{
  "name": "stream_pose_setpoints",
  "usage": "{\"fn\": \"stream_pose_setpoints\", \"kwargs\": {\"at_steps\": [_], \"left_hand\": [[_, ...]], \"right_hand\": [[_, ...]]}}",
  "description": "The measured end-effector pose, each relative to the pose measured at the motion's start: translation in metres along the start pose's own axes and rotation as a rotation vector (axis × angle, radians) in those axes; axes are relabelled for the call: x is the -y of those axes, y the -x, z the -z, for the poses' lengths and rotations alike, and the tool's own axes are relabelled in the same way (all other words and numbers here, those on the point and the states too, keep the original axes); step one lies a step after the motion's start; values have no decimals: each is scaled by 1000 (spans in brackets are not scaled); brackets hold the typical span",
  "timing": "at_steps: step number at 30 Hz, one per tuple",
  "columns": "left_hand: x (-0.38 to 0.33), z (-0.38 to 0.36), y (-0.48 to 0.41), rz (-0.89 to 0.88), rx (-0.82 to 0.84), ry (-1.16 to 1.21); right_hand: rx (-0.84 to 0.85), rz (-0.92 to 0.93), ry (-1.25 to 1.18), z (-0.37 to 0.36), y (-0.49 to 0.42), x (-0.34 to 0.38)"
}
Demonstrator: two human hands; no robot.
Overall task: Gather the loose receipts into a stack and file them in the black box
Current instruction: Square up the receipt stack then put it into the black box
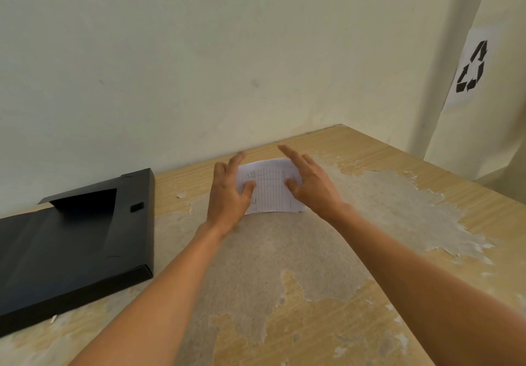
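2 hands grip stacked receipts upright on the peeling wooden table by the wall.

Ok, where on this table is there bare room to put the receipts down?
Bare tabletop lies between the black box and the forearms, and right of the right hand toward the table's edge. It is crowded only where the left hand and right hand press the receipts.
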State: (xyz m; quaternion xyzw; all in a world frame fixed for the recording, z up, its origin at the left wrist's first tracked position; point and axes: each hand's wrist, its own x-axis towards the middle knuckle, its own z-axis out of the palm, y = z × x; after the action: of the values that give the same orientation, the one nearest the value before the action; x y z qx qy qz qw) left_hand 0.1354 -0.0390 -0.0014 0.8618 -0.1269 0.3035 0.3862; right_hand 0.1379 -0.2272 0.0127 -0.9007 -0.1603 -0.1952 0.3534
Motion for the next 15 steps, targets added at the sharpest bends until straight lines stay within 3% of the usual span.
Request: {"fn": "stream_pose_setpoints", "kwargs": {"at_steps": [4,10,12,15], "left_hand": [[2,2,0,-70,45,-122],[-3,3,4,10,16,4],[-3,1,4,163,-33,129],[-5,1,0,447,86,418]], "right_hand": [[-38,72,83,4,-2,-3],[-23,78,70,5,2,-5],[-51,-42,-119,5,3,-5],[-35,-363,-622,2,8,-8]]}}
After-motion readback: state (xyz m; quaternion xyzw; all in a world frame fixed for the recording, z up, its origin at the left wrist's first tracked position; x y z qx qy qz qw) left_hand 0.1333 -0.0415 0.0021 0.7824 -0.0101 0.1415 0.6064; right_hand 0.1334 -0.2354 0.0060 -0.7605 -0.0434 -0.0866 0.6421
